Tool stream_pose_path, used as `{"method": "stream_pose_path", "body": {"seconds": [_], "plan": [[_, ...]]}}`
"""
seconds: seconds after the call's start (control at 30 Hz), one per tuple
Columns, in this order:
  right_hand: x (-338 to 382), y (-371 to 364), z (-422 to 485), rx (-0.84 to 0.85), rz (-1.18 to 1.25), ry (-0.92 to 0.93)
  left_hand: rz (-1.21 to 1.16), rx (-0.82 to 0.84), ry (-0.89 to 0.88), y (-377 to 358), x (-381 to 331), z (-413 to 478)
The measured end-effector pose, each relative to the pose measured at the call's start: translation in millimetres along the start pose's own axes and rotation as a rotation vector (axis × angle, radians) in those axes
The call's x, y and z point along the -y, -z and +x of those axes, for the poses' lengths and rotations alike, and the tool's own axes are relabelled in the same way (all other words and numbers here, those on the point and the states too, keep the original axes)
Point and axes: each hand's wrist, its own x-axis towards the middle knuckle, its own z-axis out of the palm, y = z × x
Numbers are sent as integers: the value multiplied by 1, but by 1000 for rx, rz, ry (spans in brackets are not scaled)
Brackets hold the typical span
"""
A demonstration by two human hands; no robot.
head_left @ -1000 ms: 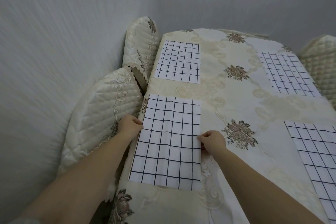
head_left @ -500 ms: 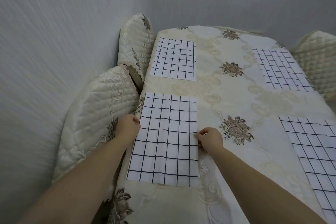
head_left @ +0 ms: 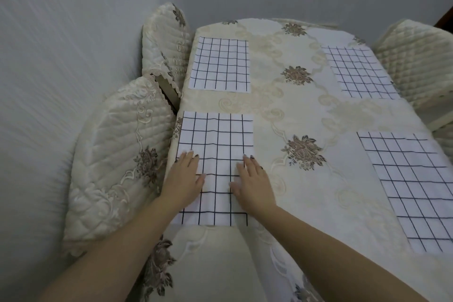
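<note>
A checked mat [head_left: 215, 144] is pressed flat at the near-left corner of the table [head_left: 282, 110] under the left hand [head_left: 185, 176] and right hand [head_left: 253, 179], fingers straight, nothing gripped. Other mats [head_left: 221, 64] are already laid (three in all); only smoothing seems left.

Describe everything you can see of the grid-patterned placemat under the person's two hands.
The placemat is a white rectangle printed with a black grid, thin and cloth-like, with faint creases. It lies flat at the near left of the cream floral tablecloth, its left edge near the table's edge. The left hand and the right hand rest flat on its near half, fingers straight.
</note>
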Motion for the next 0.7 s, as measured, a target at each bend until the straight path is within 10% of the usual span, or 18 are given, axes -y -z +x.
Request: {"method": "stream_pose_path", "body": {"seconds": [0.7], "plan": [[17, -37, -58, 148, -142, -60, 171, 66, 111, -30, -12, -76]]}}
